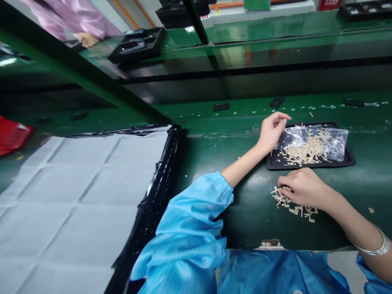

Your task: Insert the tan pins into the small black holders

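My left hand (272, 131) is at the left rim of a black tray (309, 166), its fingers bent and drawn together; anything between them is too small to see. In the tray, a heap of small beige strips (309, 149) lies on and around clear plastic film (335, 143). Just in front of the tray, my right hand (303, 188) is lowered onto a loose pile of small beige pieces (295, 209) on the green table (245, 228). Its thumb and forefinger are pinched together at the pile's left side, and the fingertips partly hide what is there.
At the left stands a big black-edged box or stack with white gridded sheeting (82, 196). A green post (101, 85) slants above it. Small black parts (221, 106) lie along the table's back. Beyond, a person in a pink sleeve (76, 18) is beside a black tray (139, 44).
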`<state>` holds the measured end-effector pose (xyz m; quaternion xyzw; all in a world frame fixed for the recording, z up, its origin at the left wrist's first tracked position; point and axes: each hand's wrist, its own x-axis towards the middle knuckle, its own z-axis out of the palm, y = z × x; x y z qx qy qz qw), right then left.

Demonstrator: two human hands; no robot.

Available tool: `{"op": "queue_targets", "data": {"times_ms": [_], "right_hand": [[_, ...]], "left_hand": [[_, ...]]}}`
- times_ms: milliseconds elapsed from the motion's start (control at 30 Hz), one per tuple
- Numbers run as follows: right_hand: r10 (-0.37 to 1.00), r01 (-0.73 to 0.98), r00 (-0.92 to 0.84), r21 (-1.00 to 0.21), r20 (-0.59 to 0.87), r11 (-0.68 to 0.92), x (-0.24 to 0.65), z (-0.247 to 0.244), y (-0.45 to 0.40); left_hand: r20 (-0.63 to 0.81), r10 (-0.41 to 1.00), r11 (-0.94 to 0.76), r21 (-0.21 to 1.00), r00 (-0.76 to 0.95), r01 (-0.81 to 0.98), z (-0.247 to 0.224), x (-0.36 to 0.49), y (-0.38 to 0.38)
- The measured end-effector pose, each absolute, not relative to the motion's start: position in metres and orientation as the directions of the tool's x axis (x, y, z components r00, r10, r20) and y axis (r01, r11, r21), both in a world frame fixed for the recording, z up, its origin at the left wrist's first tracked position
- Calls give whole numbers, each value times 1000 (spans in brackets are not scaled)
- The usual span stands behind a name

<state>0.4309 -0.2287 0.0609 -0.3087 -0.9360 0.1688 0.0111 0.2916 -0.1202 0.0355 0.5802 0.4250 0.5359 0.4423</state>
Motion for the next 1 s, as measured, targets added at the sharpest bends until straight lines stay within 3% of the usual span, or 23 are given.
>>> {"op": "queue_targets", "data": {"times_ms": [167,300,400,767,900,1000], "right_hand": [[483,457,-872,-222,76,861,426,54,-237],[431,413,-886,-129,170,902,422,51,-240],[441,423,-876,-126,195,897,422,49,-242],[655,512,-751,-549,86,660,425,46,-235],[709,508,-701,-641,81,575,425,48,-235],[820,545,-562,-695,111,468,431,49,-228]], "left_hand": [[259,927,-278,960,270,31,36,305,-146],[266,908,-322,937,325,132,38,306,-147],[268,895,-343,924,355,168,39,306,-146],[273,891,-351,921,362,171,38,307,-145],[276,892,-349,924,359,157,37,307,-145],[280,885,-335,938,372,92,37,306,-145]]}}
